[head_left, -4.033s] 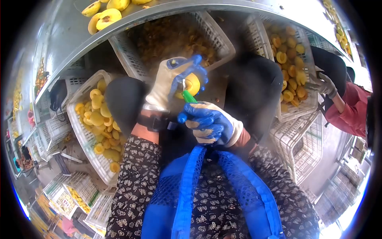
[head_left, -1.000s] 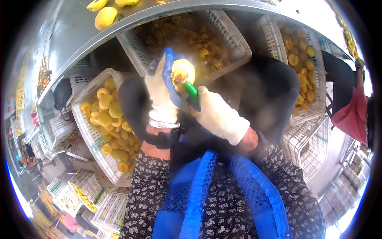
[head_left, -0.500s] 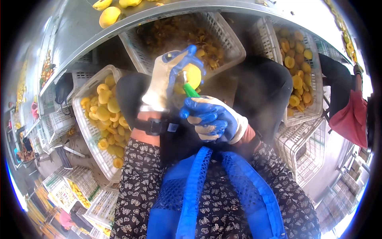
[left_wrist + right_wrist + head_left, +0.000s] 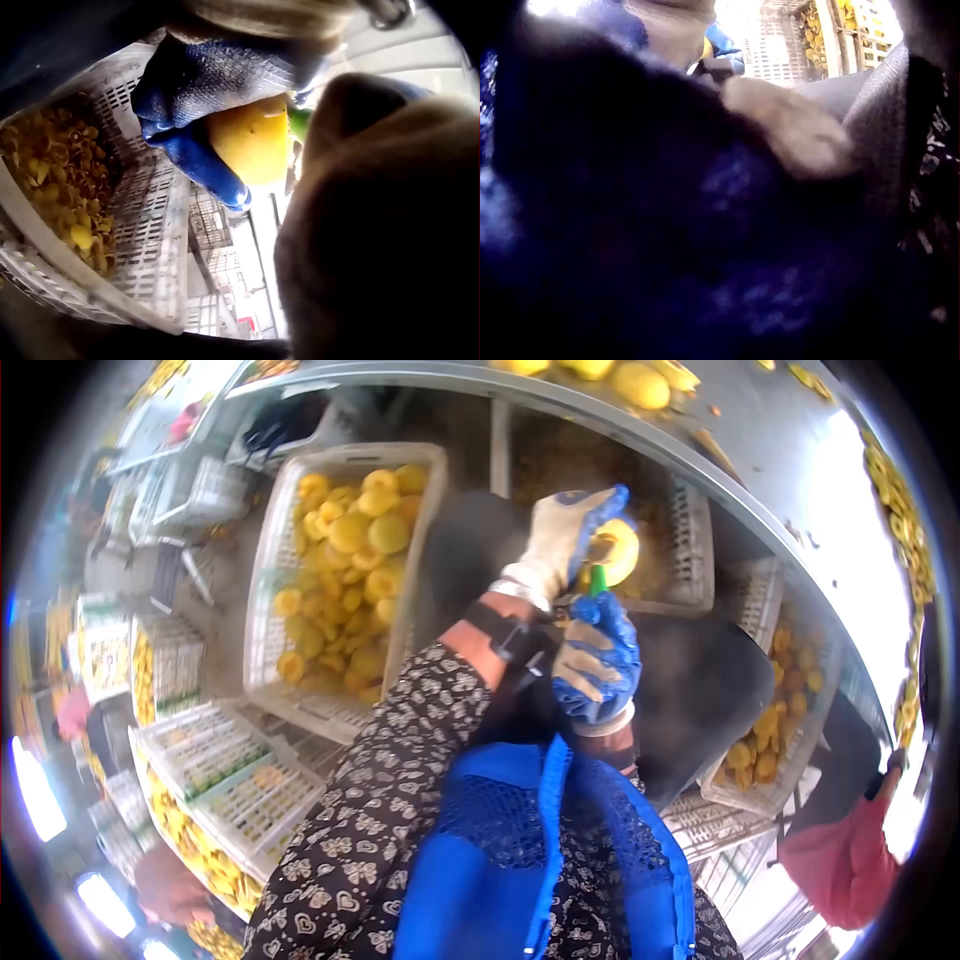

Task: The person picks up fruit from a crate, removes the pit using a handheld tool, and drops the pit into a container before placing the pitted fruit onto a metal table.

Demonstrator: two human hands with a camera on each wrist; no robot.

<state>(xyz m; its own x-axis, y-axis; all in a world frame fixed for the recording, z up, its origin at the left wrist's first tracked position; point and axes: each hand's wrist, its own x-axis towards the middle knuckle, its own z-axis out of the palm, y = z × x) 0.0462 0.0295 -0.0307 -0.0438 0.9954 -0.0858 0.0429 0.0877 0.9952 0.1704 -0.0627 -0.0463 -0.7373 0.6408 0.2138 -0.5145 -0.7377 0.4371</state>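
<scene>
In the head view the gloved left hand grips a yellow fruit half, its cut face turned towards the right hand. The gloved right hand holds a green-handled tool, whose tip is at the fruit's hollow. In the left wrist view, blue fingers of the left hand curl round the yellow fruit, and a bit of the green handle shows behind it. The right wrist view is mostly dark glove; the tool cannot be made out there.
A crate heaped with yellow fruit halves stands left of the knees. Another crate with scraps lies beyond the hands, under a metal table edge. More fruit lies on the table. A person in red sits at the right.
The head view has swung, so the crates and hands appear shifted and turned, with the hands farther right. Both hands keep hold of the fruit and tool; around one second ago the right hand's back faced up.
</scene>
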